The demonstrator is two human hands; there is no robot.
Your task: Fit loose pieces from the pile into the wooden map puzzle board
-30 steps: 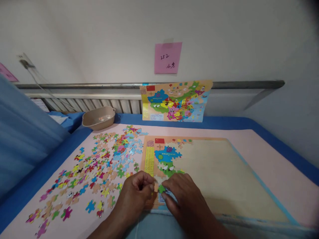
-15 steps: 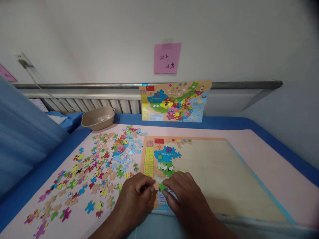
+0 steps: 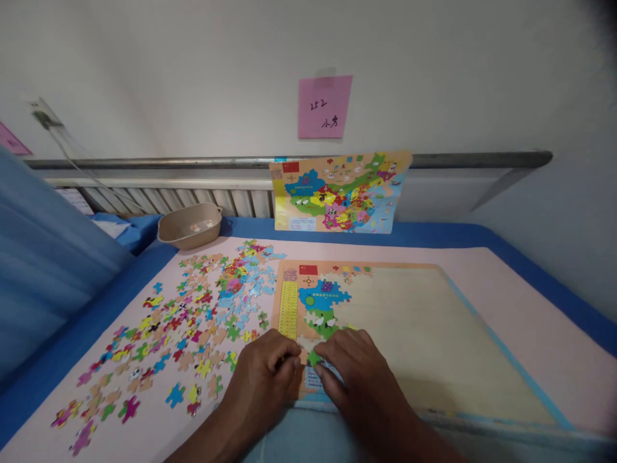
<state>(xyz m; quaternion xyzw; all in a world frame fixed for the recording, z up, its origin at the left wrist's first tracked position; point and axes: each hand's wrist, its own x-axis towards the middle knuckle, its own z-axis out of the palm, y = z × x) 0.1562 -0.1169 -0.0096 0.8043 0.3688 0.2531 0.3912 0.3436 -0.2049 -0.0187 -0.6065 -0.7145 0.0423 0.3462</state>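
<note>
Between the hands, the green piece (image 3: 314,357) is pinched by the right hand (image 3: 359,370), thumb and fingers barely parted, above the board (image 3: 409,334); little has changed since 1 second ago. The left hand (image 3: 263,373) is curled; its hold cannot be told.

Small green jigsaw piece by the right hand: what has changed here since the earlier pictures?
The green piece and the right hand seem to have moved slightly away from the person, up the rectangular beige jigsaw board. Nothing was visibly taken or released. The left hand and scattered multicoloured pieces stayed about the same.
</note>
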